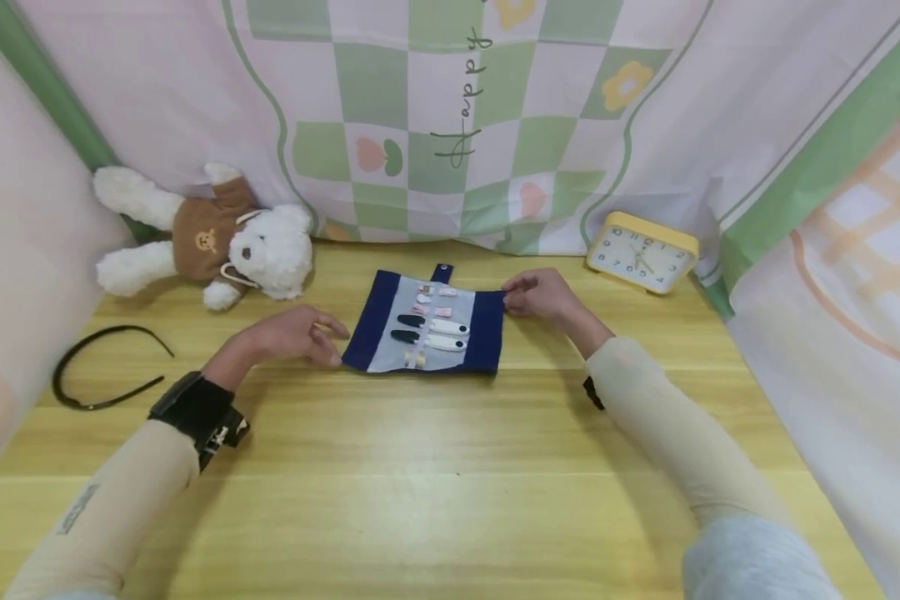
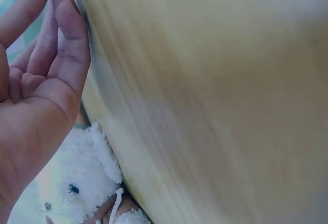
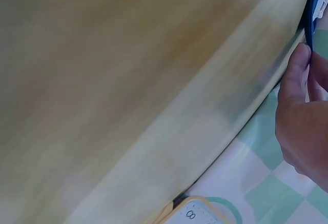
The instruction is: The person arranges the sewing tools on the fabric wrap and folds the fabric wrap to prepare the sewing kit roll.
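Note:
An unfolded navy fabric hair clip case (image 1: 486, 329) lies on the wooden table, its snap tab (image 1: 442, 272) pointing to the back. Its grey lining carries two white clips (image 1: 447, 335), two black clips (image 1: 409, 328) and several small pink and pale clips (image 1: 424, 298) on a centre strip. My left hand (image 1: 288, 333) pinches the near left corner between thumb and fingers; in the left wrist view the fingertips run to the top edge, where a speck of navy shows. At the far right corner, my right hand (image 3: 302, 116) pinches the case's edge between thumb and fingers.
A white plush bear (image 1: 270, 250) in a brown top lies at the back left. In front of it is a black headband (image 1: 82, 406). A yellow-framed clock (image 1: 642, 254) stands at the back right, against the checked curtain (image 1: 435, 200).

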The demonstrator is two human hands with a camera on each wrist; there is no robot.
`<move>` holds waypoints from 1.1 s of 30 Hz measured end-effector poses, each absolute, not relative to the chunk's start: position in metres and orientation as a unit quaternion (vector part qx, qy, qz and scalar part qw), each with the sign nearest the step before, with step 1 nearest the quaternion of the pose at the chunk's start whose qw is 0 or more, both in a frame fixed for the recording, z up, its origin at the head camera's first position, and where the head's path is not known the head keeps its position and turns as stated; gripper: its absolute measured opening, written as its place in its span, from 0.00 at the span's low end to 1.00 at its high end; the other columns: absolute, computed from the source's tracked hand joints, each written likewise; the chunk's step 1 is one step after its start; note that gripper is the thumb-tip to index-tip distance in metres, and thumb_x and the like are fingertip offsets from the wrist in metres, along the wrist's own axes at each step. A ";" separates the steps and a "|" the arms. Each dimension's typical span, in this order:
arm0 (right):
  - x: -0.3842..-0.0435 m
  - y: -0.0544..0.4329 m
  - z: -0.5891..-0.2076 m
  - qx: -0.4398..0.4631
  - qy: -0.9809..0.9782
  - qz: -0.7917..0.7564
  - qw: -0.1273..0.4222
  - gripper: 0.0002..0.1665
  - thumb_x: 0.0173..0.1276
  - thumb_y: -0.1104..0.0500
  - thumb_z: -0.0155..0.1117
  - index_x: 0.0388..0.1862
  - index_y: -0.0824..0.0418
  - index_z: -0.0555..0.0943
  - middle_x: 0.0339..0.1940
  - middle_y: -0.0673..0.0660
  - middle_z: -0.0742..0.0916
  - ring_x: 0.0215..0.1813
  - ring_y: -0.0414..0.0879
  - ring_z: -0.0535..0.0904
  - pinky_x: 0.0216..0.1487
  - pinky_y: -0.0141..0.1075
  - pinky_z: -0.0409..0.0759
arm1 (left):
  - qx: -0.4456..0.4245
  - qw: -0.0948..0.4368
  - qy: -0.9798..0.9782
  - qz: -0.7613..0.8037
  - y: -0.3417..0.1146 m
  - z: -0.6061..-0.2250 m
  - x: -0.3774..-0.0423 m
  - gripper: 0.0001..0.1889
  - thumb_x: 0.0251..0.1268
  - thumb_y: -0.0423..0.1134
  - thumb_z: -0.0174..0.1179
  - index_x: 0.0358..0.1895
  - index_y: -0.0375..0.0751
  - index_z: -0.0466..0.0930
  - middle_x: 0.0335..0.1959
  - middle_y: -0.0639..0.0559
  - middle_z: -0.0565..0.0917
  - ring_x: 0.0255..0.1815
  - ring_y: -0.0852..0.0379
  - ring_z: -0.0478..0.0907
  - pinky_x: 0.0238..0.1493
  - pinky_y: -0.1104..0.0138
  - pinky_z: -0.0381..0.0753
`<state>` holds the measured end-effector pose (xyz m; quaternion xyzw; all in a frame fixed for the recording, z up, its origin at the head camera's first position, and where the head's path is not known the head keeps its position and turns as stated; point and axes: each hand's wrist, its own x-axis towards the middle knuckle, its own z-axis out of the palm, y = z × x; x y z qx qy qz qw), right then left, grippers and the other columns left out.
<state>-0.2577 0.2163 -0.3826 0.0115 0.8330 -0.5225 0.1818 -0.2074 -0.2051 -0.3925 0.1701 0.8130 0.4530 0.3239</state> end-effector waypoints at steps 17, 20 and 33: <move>-0.280 0.194 -0.392 0.025 0.804 -0.570 0.168 0.21 0.71 0.78 0.58 0.62 0.77 0.75 0.49 0.65 0.81 0.38 0.41 0.82 0.47 0.33 0.85 | 0.189 0.334 0.812 0.439 -0.200 -0.396 -0.196 0.43 0.63 0.35 0.71 0.75 0.24 0.56 0.39 0.44 0.90 0.46 0.51 0.86 0.52 0.63 0.80; -0.282 0.194 -0.393 0.024 0.800 -0.575 0.170 0.21 0.71 0.78 0.57 0.63 0.77 0.75 0.50 0.66 0.81 0.39 0.41 0.83 0.47 0.33 0.85 | 0.186 0.333 0.811 0.443 -0.198 -0.396 -0.194 0.43 0.63 0.35 0.72 0.75 0.24 0.56 0.38 0.45 0.90 0.46 0.52 0.86 0.51 0.64 0.81; -0.284 0.197 -0.389 0.010 0.816 -0.550 0.177 0.20 0.72 0.75 0.58 0.63 0.77 0.74 0.54 0.68 0.80 0.44 0.46 0.82 0.50 0.37 0.85 | 0.186 0.320 0.812 0.451 -0.200 -0.388 -0.192 0.41 0.64 0.33 0.70 0.75 0.25 0.57 0.38 0.44 0.89 0.43 0.52 0.85 0.48 0.64 0.80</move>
